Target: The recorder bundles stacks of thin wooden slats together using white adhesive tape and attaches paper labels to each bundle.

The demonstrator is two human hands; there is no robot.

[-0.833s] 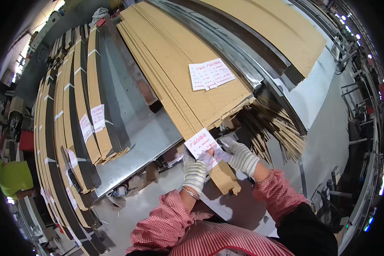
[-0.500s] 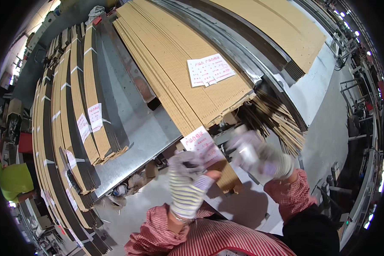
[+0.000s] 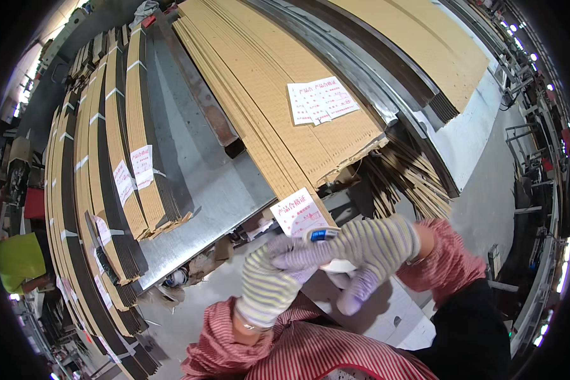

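Note:
My right hand (image 3: 377, 250), in a striped knit glove, is closed around a white roll of tape (image 3: 323, 234) with a blue inner face; fingers cover much of it. My left hand (image 3: 269, 278), gloved alike, is curled right beside it, and the two hands meet. What the left fingers hold is hidden. Just beyond the hands, a narrow cardboard strip (image 3: 284, 180) sticks out past the large cardboard stack (image 3: 259, 82), its near end covered by my hands. A white paper label (image 3: 299, 214) with red print lies on the strip. More labels (image 3: 323, 101) lie on the stack.
Bundled cardboard-faced dark strips (image 3: 113, 126), tied with white bands, fill the left of the metal table (image 3: 196, 218). A rusty bar (image 3: 212, 117) lies between them and the stack. Thin loose strips (image 3: 418, 177) jut out below the stack. A person in yellow-green (image 3: 22, 263) is at far left.
My right hand has swung left with the tape roll, over the strip's near end and against my left hand. The left hand has shifted slightly, its thumb now covered.

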